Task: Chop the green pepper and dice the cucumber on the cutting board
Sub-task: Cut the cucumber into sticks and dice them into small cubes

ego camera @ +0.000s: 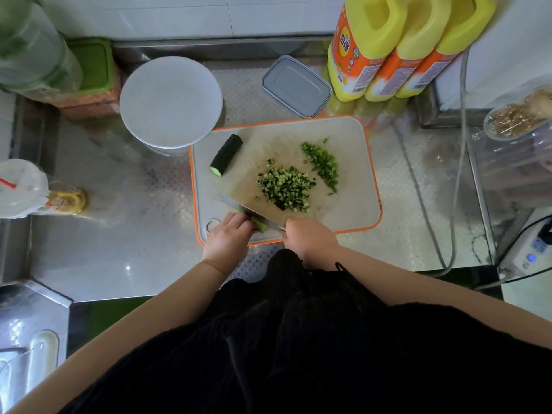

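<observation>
Steel counter, cutting board [352,162] center. Right hand [309,239] grips the knife [248,211]; left hand [228,236] pinches a cucumber piece [260,226] at 6 o'clock. Fingertips sit really close to the blade, so a slip could nick them.

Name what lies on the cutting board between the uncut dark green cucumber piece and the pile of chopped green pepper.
The head view shows a heap of small diced cucumber cubes between them, nearer the pepper.

Three yellow bottles [397,46] carry orange labels [351,59] with barcodes and print too small and blurred to read. No other lettering is legible anywhere on the counter.
</observation>
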`<action>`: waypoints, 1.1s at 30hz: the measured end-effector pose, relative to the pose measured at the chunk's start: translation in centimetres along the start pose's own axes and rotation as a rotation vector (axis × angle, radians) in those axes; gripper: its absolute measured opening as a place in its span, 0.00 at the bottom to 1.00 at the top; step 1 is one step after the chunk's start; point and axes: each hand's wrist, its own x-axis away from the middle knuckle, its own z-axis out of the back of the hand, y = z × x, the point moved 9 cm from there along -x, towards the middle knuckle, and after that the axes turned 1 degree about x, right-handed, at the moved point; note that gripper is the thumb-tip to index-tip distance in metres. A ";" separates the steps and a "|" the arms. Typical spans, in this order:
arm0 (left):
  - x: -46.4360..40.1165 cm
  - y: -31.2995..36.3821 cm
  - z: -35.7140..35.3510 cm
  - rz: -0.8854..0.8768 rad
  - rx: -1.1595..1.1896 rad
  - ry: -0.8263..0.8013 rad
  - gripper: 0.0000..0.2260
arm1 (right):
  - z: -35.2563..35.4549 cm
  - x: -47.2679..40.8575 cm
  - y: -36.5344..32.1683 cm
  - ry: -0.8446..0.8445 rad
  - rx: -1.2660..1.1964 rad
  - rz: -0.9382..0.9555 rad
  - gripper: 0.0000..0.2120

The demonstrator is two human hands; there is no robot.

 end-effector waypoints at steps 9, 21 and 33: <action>0.0 0.0 0.2 -0.005 0.009 0.027 0.07 | -0.2 0.1 -0.5 -0.064 0.075 -0.030 0.08; 0.0 -0.2 0.2 0.003 0.032 -0.002 0.07 | -0.4 -1.0 1.1 -0.012 -0.098 -0.052 0.15; 0.2 -0.7 -0.6 -0.003 0.009 -0.027 0.08 | -0.9 -0.5 0.2 -0.049 -0.012 -0.011 0.10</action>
